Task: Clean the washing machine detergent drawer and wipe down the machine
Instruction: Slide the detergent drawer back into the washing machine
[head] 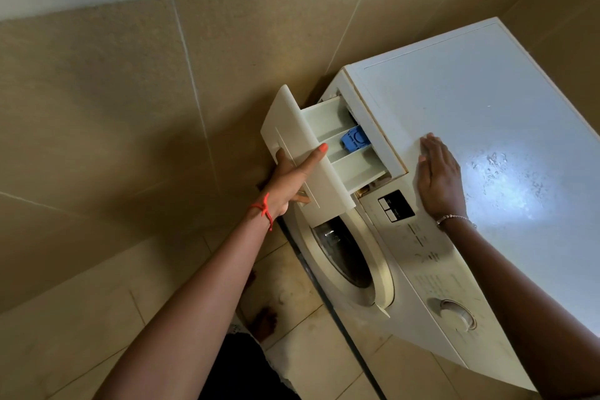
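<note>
Your left hand (pixel 285 182) grips the front of the detergent drawer (pixel 289 120). Your thumb (pixel 315 156) lies on top of the front panel, and your other fingers curl under the handle, so that hand is holding on tight. The drawer sticks partway out of the top left corner of the washing machine (pixel 487 91). Its back end is inside the slot. You can see three little boxes in it, and a blue piece (pixel 355 139) sits in the middle one.

Your right hand (pixel 438 172) lies flat on the machine's lid, just beside the drawer slot. Its fingers (pixel 431 146) are straight and hold nothing.

It looks like you are pulling the drawer out so you can wash it. To do that well, press down with the flat hand so the machine does not slide or rock. Pull the drawer straight toward you, not sideways, and go slowly. If it stops, do not yank it. Many drawers have a catch to push down, and the blue piece may be that catch, but I cannot tell from here. Hold the drawer level as it comes free, since there may be old water in the boxes that could drip on the floor (pixel 308 351). The round door (pixel 350 256) sits right under the drawer, so mind you do not bump it.
</note>
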